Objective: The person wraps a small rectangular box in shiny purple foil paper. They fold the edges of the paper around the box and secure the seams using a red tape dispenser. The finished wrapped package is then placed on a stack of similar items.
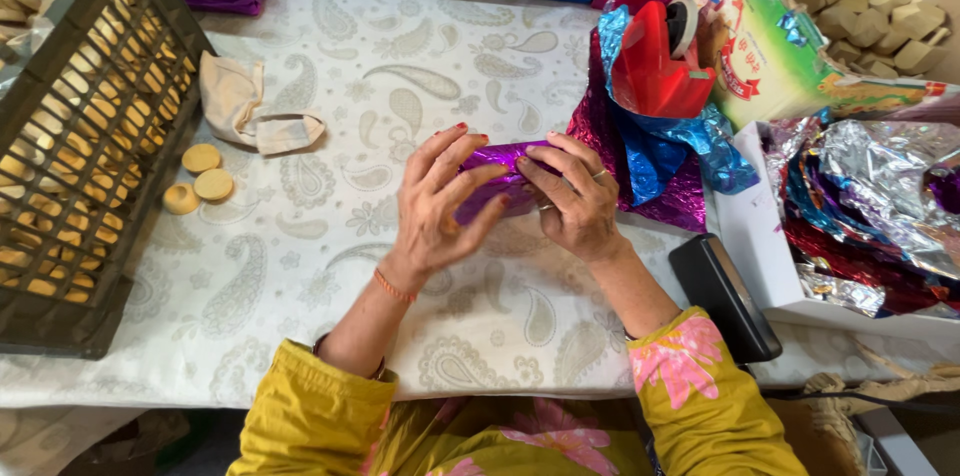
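Fingers of the left hand and right hand are curling closed around a purple foil-wrapped packet above the patterned tabletop, beside a red tape dispenser.

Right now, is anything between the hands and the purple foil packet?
Nothing visible. The left hand and right hand both touch the purple foil packet directly, fingers closed over its two ends above the cloth.

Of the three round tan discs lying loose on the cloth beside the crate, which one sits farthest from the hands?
The lowest, leftmost disc, nearest the crate. The other two discs lie farther right, closer to the left hand.
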